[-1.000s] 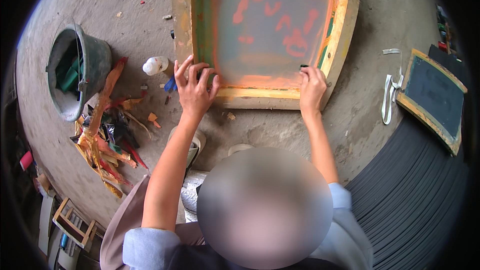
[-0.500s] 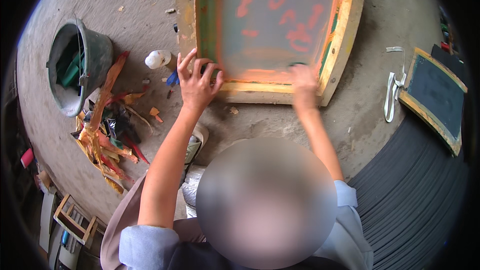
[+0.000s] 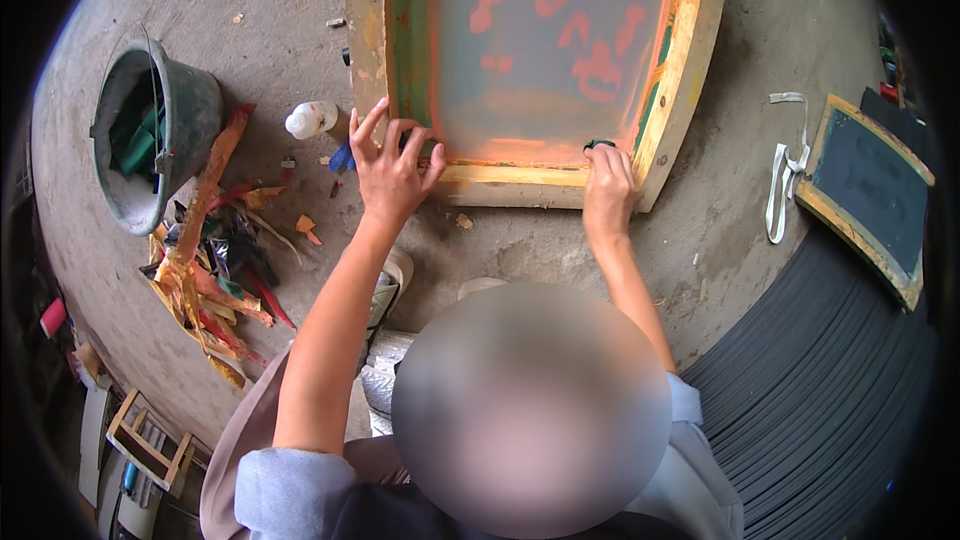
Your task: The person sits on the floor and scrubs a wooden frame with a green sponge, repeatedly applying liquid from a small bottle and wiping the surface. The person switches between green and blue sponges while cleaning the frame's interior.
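A screen-printing frame (image 3: 520,196) lies at the far middle, its pale wood stained orange and green. Inside it stretches a greyish mesh (image 3: 550,60) with pinkish-orange patches. My left hand (image 3: 396,162) rests on the frame's near left corner, fingers spread and bent. At the near right corner of the mesh, my right hand (image 3: 610,186) is closed, fingers pressed together round a small dark green piece (image 3: 598,144). Most of that piece is hidden by the fingers, so I cannot tell its kind.
To the left stand a grey-green bucket (image 3: 195,105) with green things inside and a white bottle (image 3: 312,119). A heap of torn, coloured scraps (image 3: 215,290) lies below them. On the right are a smaller dark screen (image 3: 868,190), a white strap (image 3: 779,190) and a ridged black mat (image 3: 810,380).
My right hand, blurred by motion before, is now sharp and slightly nearer the near edge, and the dark piece shows more clearly. My left hand stays on the corner.
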A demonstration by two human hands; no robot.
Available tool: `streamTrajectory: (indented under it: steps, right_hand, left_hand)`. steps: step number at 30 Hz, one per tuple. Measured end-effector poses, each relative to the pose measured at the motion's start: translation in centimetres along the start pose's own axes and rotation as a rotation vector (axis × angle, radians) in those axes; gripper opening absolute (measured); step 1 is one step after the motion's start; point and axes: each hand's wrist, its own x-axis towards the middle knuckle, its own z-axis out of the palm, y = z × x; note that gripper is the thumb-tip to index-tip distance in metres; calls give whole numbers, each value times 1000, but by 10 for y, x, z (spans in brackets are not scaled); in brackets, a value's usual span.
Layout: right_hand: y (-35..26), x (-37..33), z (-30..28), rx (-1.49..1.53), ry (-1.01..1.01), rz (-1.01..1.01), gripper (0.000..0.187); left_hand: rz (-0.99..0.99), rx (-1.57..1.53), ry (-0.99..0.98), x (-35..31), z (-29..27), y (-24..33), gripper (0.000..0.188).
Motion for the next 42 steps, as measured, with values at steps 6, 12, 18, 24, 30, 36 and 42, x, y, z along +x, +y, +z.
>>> streamTrajectory:
  steps: [6,12,18,24,30,36,42]
  right_hand:
    - [-25,5,9,168,31,357,11]
    - [-117,21,39,198,-162,-197,17]
    - [-13,5,-7,281,-86,359,12]
    - [-134,26,49,257,-116,-199,20]
    - [-25,10,9,158,-150,51,17]
    - [-89,18,28,214,-36,106,12]
    - [-68,14,30,231,-134,-16,20]
  left_hand:
    - [-16,-7,32,-1,2,3,16]
    - [-1,-46,7,2,1,-1,12]
    - [-28,-59,10,-2,-1,-2,20]
    - [-17,-86,20,1,4,3,25]
    - [-1,-70,13,-5,-1,-9,27]
    - [-28,-68,26,-2,5,0,27]
    - [10,-55,-2,-5,-2,-9,23]
